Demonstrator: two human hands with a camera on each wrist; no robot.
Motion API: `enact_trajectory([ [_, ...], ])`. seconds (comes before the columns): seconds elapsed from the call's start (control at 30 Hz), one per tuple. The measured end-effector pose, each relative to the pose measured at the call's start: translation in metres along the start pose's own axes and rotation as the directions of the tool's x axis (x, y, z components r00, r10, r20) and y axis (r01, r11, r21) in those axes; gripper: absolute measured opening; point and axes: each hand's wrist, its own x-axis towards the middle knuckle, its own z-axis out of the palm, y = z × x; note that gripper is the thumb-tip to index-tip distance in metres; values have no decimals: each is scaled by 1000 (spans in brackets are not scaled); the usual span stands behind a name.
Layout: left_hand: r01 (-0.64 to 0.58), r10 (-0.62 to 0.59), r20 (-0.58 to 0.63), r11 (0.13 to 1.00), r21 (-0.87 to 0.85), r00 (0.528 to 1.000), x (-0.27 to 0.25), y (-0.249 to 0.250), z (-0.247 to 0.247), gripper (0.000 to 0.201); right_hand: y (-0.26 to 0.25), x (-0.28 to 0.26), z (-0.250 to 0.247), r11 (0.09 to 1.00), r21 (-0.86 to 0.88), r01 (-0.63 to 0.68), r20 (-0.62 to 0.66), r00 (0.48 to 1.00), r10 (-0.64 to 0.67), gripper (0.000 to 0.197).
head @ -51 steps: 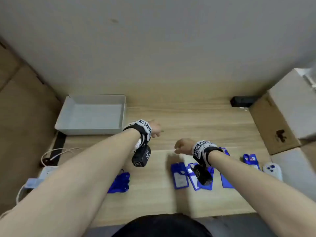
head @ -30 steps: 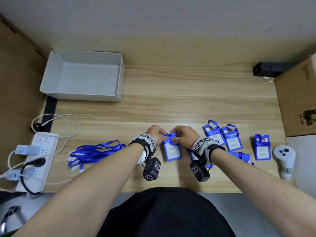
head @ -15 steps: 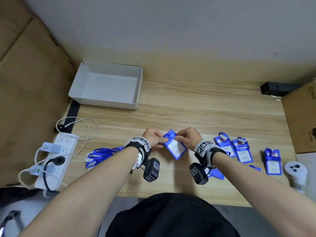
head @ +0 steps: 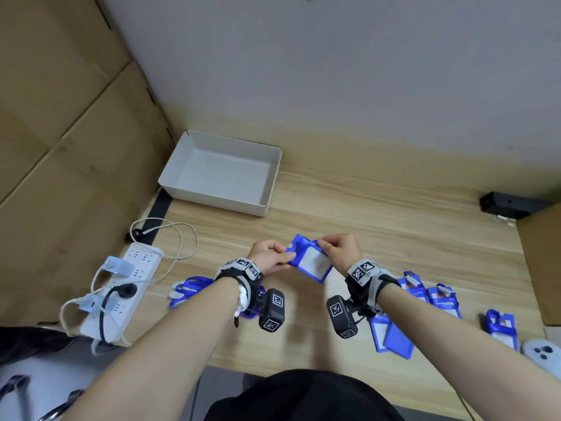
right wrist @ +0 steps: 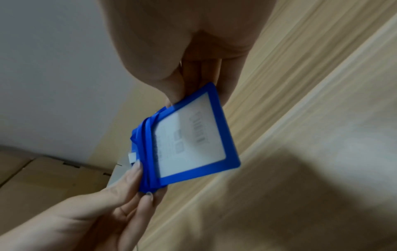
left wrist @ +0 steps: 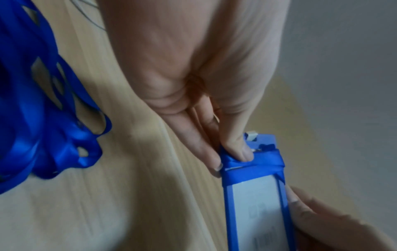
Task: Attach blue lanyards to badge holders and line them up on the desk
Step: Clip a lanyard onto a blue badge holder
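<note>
A blue badge holder [head: 312,262] with a white card and a blue lanyard wrapped round its top is held above the desk between both hands. My left hand [head: 270,258] pinches the wrapped lanyard end [left wrist: 251,161] with thumb and fingers. My right hand [head: 341,252] pinches the holder's [right wrist: 193,135] far edge. A pile of loose blue lanyards [head: 189,288] lies on the desk to the left, seen close in the left wrist view [left wrist: 43,118]. Several finished badge holders [head: 437,299] lie on the desk at the right.
A white open box [head: 221,174] stands at the back left of the wooden desk [head: 379,214]. A power strip [head: 118,287] with cables lies at the left edge. A black device [head: 507,205], a cardboard box [head: 543,256] and a white controller [head: 543,355] are at the right.
Both hands came down from mid-desk, took a wrapped badge holder off the desk and lifted it. It now hangs tilted between them, slightly higher and farther back.
</note>
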Motion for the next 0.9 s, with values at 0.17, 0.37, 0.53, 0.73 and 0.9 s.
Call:
enact_trajectory([
  [0.17, -82, 82, 24, 997, -8, 996, 1, 22, -4, 27, -17, 4, -13, 964, 190, -184, 40, 983, 180, 18],
  [0.37, -166, 169, 19, 982, -93, 985, 3, 58, -7, 24, -26, -1, -35, 876, 378, -300, 156, 953, 259, 18],
  [0.53, -248, 252, -116, 968, 44, 961, 11, 79, -2, 28, -20, -3, -39, 934, 269, -236, 233, 957, 174, 17],
  [0.73, -253, 311, -251, 938, 237, 917, 15, 77, 6, 30, -5, -4, -49, 981, -13, -195, 243, 951, 192, 25],
  [0.9, -224, 311, -236, 916, 333, 920, 12, 79, 5, 28, 16, -9, -67, 962, -56, -267, 189, 943, 273, 21],
])
